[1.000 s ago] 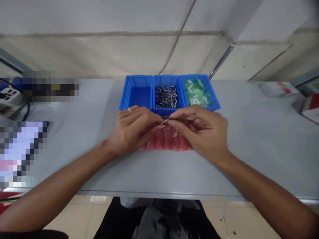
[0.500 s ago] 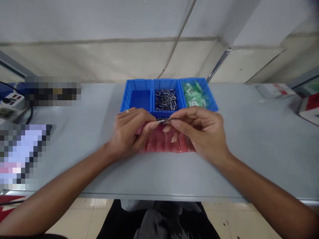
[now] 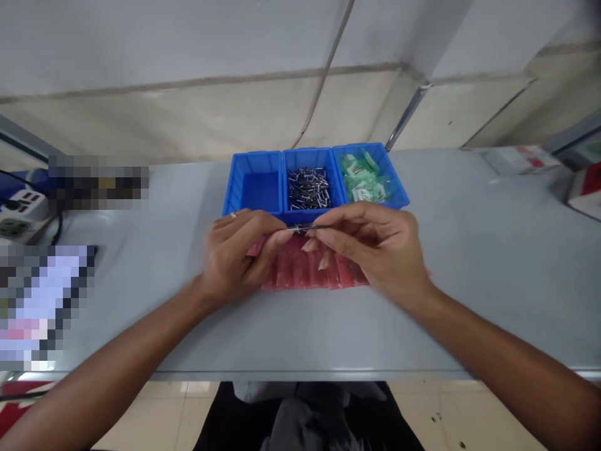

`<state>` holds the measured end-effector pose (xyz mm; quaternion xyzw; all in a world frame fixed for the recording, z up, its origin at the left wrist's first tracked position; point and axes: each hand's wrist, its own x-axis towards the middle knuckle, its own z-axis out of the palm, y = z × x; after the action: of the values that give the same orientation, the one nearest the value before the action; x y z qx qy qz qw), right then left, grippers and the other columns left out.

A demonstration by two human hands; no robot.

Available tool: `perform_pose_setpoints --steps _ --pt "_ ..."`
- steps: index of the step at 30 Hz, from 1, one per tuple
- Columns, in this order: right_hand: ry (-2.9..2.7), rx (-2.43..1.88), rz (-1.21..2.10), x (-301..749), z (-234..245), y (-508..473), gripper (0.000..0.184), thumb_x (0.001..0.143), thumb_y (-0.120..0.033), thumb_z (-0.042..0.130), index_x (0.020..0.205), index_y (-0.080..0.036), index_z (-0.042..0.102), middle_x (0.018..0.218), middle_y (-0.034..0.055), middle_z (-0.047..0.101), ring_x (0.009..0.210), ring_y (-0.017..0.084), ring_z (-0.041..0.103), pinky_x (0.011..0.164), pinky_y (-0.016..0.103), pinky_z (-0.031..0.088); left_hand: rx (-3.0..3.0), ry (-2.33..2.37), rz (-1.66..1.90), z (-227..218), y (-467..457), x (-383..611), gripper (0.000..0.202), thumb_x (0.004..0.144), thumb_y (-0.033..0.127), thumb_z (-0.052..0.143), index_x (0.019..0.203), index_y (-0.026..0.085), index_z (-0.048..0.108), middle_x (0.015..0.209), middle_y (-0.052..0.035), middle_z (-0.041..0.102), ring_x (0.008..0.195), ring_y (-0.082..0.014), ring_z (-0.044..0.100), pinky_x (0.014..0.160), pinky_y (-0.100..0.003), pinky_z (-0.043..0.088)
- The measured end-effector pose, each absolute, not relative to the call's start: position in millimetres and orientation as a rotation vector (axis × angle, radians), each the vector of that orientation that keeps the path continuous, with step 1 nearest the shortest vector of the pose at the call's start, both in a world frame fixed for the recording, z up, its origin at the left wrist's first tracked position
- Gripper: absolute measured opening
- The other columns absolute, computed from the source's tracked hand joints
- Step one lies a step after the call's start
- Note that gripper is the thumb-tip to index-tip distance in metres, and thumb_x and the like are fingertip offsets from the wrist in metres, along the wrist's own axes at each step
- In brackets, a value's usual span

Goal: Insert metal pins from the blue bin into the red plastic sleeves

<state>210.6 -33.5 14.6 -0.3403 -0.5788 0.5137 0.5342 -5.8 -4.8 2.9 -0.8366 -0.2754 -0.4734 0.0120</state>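
Note:
My left hand [image 3: 241, 257] pinches the silver end of a thin metal pin [image 3: 295, 229] between thumb and forefinger. At its darker end, the thumb and forefinger of my right hand [image 3: 380, 250] are closed too, the other fingers curled beneath. The pin lies roughly level between the hands, above a row of red plastic bags [image 3: 305, 266] on the table. Just behind the hands, the middle blue bin [image 3: 307, 153] holds a heap of small silver and dark metal pins [image 3: 310, 188]. My fingers hide the pin's ends.
The left blue bin [image 3: 258, 188] shows its bare floor; the right one [image 3: 397, 185] holds green plastic packets [image 3: 364, 175]. Power sockets [image 3: 23, 213] and a blurred-out screen [image 3: 47, 300] are at left. White-and-red boxes [image 3: 521, 160] lie at right on the grey table [image 3: 305, 338].
The view has shifted and tilted slightly. Both hands keep their pinch on the metal pin, and their fingertips look slightly closer together. The bins and bags stay in place.

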Motion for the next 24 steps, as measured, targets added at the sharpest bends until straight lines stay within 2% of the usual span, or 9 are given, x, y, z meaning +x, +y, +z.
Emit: perform_pose_setpoints --steps 4,7,10,13,16,24 --pt "-1.375 -0.796 1.21 210.6 14.1 -33.3 0.01 0.091 -0.019 0.077 0.1 -0.022 0.077 0.084 0.0 0.08 0.064 0.013 0.075 0.061 0.027 0.067 -2.634 -0.86 -1.482 4.0 -5.4 -6.1 0.019 0.102 0.024 0.059 0.086 0.016 0.064 0.074 -0.0007 0.071 0.063 -0.0097 0.063 0.061 -0.024 0.045" --pt "-1.363 -0.794 1.196 211.2 12.4 -32.6 0.009 0.091 -0.02 0.077 0.099 -0.023 0.076 0.085 -0.0002 0.08 0.063 0.013 0.075 0.059 0.026 0.066 -2.662 -0.856 -1.483 2.2 -4.9 -6.7 0.011 0.1 0.027 0.066 0.096 0.016 0.066 0.081 -0.0013 0.074 0.068 -0.0106 0.066 0.066 -0.024 0.049" --pt "-1.357 -0.796 1.195 211.9 10.6 -31.9 0.007 0.092 -0.021 0.076 0.099 -0.023 0.076 0.086 0.0004 0.08 0.067 0.014 0.076 0.06 0.027 0.066 -2.638 -0.845 -1.513 -0.1 -4.1 -6.4 0.014 0.094 0.022 0.074 0.103 0.016 0.066 0.087 -0.0007 0.076 0.071 -0.0104 0.069 0.07 -0.023 0.052" --pt "-1.358 -0.798 1.205 212.0 9.5 -31.8 0.008 0.092 -0.021 0.076 0.1 -0.023 0.076 0.086 0.0004 0.08 0.066 0.014 0.076 0.06 0.028 0.067 -2.608 -0.838 -1.522 -0.3 -4.1 -5.4 0.009 0.094 0.017 0.071 0.101 0.017 0.065 0.085 0.0 0.076 0.069 -0.0101 0.068 0.067 -0.023 0.052" --pt "-1.376 -0.805 1.19 211.3 9.7 -32.7 0.011 0.091 -0.021 0.077 0.102 -0.024 0.076 0.087 0.0003 0.08 0.066 0.014 0.076 0.059 0.027 0.066 -2.598 -0.858 -1.495 1.1 -5.0 -4.9 0.004 0.097 0.02 0.069 0.096 0.019 0.065 0.08 0.0005 0.075 0.065 -0.0107 0.066 0.063 -0.025 0.05" --pt "-1.398 -0.845 1.217 209.8 11.1 -34.9 0.012 0.09 -0.023 0.078 0.102 -0.024 0.075 0.081 -0.0016 0.078 0.057 0.014 0.072 0.046 0.026 0.06 -2.653 -0.893 -1.494 3.3 -6.2 -3.9 0.011 0.101 0.026 0.063 0.091 0.022 0.064 0.075 0.0008 0.072 0.062 -0.0114 0.064 0.06 -0.029 0.049"
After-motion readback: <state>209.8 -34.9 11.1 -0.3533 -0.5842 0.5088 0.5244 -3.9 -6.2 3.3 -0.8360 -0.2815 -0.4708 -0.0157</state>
